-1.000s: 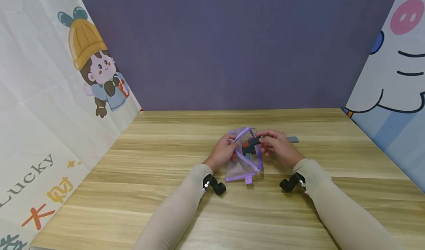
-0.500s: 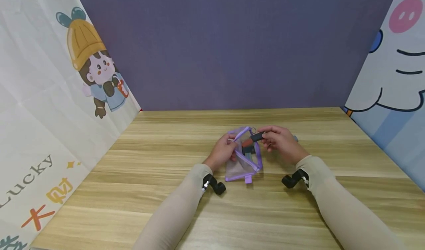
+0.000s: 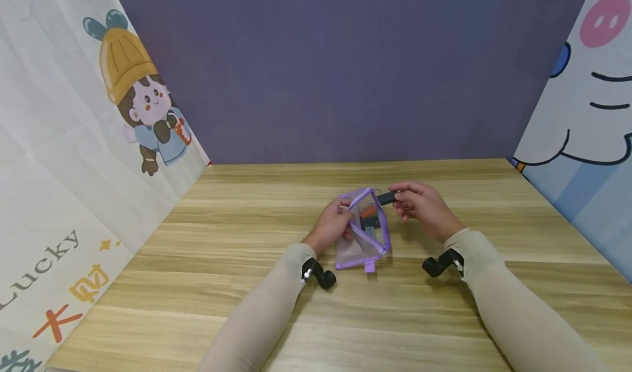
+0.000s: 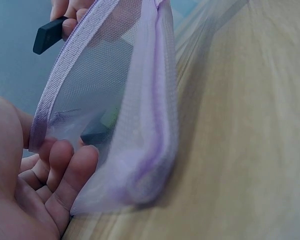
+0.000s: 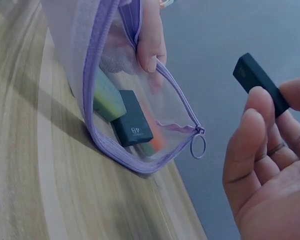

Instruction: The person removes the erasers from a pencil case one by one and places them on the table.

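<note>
A purple-edged mesh zip pouch (image 3: 353, 254) stands unzipped on the table, its mouth facing right. My left hand (image 3: 329, 226) pinches the pouch's near-left zip edge and holds the mouth apart. Just right of the opening, my right hand (image 3: 419, 207) pinches a slim black rectangular block (image 5: 260, 82) between thumb and fingers, apart from the pouch in the right wrist view. Inside the pouch lie a black block marked 4B (image 5: 133, 122), a green-yellow piece (image 5: 109, 100) and an orange-red piece (image 5: 152, 127), partly blurred by the mesh.
The wooden table (image 3: 222, 240) runs back to a dark purple-grey panel (image 3: 316, 70). Printed cartoon sheets flank it, a white one at left (image 3: 59, 141) and a white-blue one at right (image 3: 592, 136). A zip pull (image 5: 200, 131) with a ring hangs at the pouch mouth.
My right hand has moved right and slightly away from me, drawing the black block away from the pouch mouth. A grey-blue strip behind that hand is now hidden. My left hand stays put.
</note>
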`<state>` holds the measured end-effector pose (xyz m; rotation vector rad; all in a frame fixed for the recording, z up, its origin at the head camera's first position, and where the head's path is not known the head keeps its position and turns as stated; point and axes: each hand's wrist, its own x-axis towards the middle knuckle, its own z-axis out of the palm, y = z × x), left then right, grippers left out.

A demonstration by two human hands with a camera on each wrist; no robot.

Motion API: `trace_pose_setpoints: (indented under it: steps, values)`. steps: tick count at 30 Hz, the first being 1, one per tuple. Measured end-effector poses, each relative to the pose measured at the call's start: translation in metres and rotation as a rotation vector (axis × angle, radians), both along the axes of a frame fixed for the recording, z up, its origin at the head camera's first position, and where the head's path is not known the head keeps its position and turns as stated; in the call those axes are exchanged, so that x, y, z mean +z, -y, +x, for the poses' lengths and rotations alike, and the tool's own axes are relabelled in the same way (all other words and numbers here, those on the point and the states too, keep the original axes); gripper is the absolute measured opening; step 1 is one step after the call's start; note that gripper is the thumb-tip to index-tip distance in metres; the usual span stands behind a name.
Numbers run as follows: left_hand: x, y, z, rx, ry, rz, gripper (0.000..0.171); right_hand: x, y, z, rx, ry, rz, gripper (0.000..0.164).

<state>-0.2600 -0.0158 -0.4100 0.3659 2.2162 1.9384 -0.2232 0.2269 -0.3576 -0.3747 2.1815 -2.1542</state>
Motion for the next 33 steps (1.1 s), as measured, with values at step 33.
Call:
trace_pose_setpoints:
  steps: [33]
  values:
    - [0.002,0.001,0.001,-0.002,-0.017,-0.054,0.023,-0.001,-0.018,-0.002,0.012,0.059,0.124,0.035]
